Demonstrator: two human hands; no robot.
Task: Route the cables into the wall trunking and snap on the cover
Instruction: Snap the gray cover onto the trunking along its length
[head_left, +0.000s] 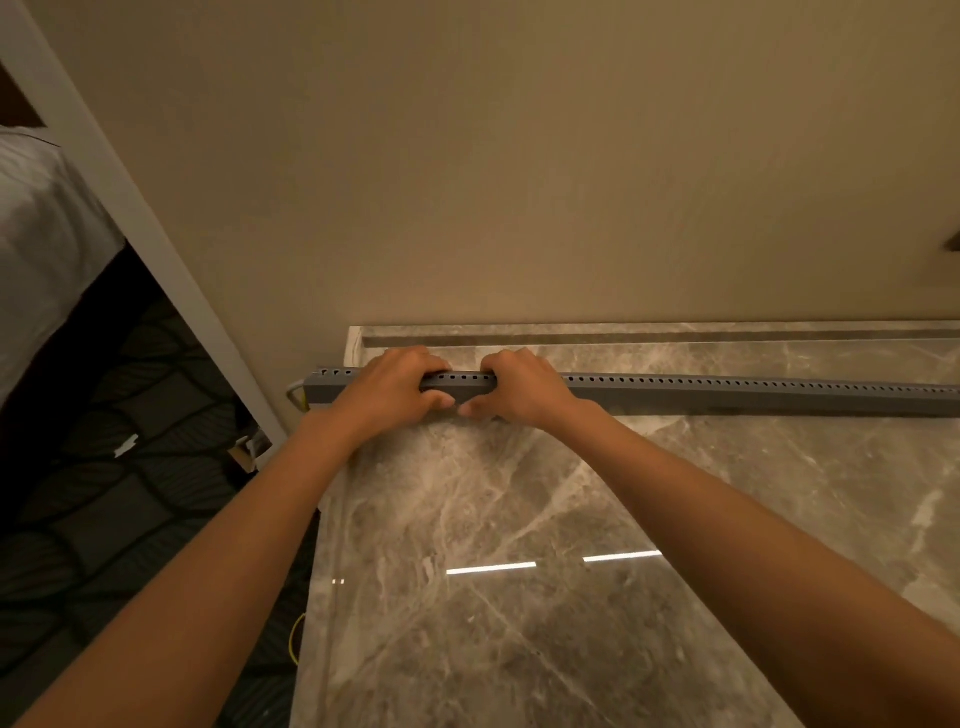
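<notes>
Head view: my left hand (387, 392) and right hand (522, 387), side by side, both curl closed around the grey trunking (727, 394) lying along the marble desk (519, 519) near the wall; pressing evenly should seat its cover.

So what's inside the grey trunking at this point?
The interior can't be seen: the grey trunking looks closed along its length, and both hands, left and right, cover part of it. A pale cable loop emerges at its left end.

Grey perforated trunking (727, 396) lying lengthwise on marble top, near wall; white cable (294, 391) at left end.
</notes>
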